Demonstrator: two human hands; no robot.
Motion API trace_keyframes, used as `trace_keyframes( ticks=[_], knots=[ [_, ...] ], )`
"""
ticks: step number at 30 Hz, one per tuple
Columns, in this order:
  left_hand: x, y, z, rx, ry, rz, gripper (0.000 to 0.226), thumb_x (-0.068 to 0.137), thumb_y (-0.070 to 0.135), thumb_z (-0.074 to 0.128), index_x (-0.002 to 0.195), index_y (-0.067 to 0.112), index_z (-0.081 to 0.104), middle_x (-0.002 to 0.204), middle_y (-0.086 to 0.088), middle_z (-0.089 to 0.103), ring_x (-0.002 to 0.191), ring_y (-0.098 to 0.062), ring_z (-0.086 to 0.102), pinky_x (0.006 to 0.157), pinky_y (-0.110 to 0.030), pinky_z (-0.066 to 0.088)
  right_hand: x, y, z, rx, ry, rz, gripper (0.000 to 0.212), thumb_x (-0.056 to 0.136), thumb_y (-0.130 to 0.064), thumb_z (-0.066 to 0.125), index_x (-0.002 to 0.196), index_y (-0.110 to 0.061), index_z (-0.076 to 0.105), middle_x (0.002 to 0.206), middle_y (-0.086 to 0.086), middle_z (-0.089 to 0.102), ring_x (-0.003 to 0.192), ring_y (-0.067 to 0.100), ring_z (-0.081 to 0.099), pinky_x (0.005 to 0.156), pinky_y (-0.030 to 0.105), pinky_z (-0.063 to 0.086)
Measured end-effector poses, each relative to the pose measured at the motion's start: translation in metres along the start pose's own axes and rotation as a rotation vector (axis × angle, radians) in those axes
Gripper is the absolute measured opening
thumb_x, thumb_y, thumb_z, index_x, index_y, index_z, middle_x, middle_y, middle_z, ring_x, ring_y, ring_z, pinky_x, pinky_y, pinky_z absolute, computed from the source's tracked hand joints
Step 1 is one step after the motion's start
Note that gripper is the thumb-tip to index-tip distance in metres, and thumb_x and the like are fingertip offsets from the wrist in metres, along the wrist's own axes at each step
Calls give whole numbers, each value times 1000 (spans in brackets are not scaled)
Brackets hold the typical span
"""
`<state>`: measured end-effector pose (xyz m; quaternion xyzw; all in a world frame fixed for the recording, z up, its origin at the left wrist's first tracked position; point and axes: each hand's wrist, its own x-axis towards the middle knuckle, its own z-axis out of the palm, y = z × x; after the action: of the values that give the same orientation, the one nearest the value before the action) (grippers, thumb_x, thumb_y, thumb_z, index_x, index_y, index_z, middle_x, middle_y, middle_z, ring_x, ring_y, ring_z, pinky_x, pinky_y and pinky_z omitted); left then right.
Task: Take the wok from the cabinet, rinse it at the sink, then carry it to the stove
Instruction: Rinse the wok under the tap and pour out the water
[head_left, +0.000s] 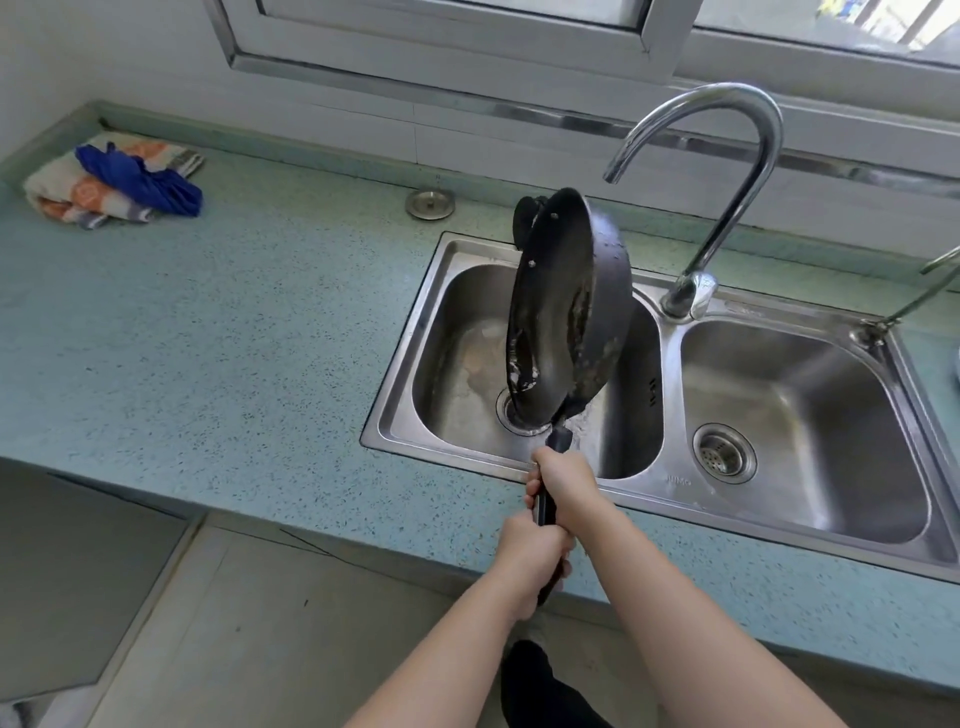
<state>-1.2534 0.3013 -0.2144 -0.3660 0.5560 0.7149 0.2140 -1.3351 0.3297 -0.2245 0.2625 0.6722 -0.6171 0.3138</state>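
Your right grip (563, 486) is wrapped tight round the black handle (560, 440), just below where it meets the wok (550, 322). Your left grip (535, 553) is curled round the same handle, nearer to you and touching the right one. Neither grip has any gap showing; both are fully closed on the handle. A short dark strip of handle shows between them, and its end pokes out beneath the left grip.

You hold the wok up on edge, almost vertical, over the left basin of the steel sink (395, 415). Its hollow faces left and its wet, spotted outer side faces the faucet (727, 208). A little water and foam sits at the low rim, and the small helper handle (524, 218) sticks out at the top.

The wok covers much of the left drain (506, 413), so you cannot tell whether the rim touches the basin floor. Your fingertips are mostly tucked under the handle and hidden. The right drain (723, 453) is in plain view. A second, thin tap (930, 291) is cut off at the right edge. A dark shape (540, 686) below your arms is too unclear to name.

On the speckled blue-green desk (208, 338) lie a loose strainer plug (430, 202) and, well to the left, a patterned cloth (62, 192) with a blue cloth (145, 179) on it.
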Motion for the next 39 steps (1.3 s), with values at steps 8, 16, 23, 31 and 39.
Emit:
trace_keyframes(
  ticks=[8,16,23,31,39],
  knots=[
    [-3,0,-5,-65,-58,34,19,76,-7,43,71,11,44,43,0,40,30,-8,40,35,-15,29,-7,-1,-13,195,-276,68,27,88,-14,50,62,-14,41,42,-4,44,34,8,44,43,22,36],
    [0,-2,-13,-128,-110,20,18,76,-5,43,73,12,45,37,6,43,31,-7,42,34,-13,32,-11,2,-6,189,-274,-24,26,90,-13,46,64,-14,40,39,-6,48,33,7,42,38,19,36],
    [2,-8,-9,-136,-107,26,18,77,-5,43,70,11,43,38,5,43,30,-7,41,34,-13,31,-15,2,-2,65,-125,-47,29,87,-10,44,59,-14,37,40,-4,42,32,8,38,41,21,33],
    [2,-16,-4,-200,-157,-18,19,78,-6,41,68,11,43,40,3,43,32,-8,41,35,-13,31,-21,5,-4,-87,-20,-93,28,84,-7,40,57,-12,38,49,2,40,32,8,37,41,20,32],
    [1,-15,-7,-228,-169,-31,20,79,-6,39,68,10,42,39,3,42,30,-8,40,36,-13,31,-22,5,0,-138,42,-127,26,84,-7,40,58,-10,39,52,3,42,40,13,39,44,21,33]
  ],
)
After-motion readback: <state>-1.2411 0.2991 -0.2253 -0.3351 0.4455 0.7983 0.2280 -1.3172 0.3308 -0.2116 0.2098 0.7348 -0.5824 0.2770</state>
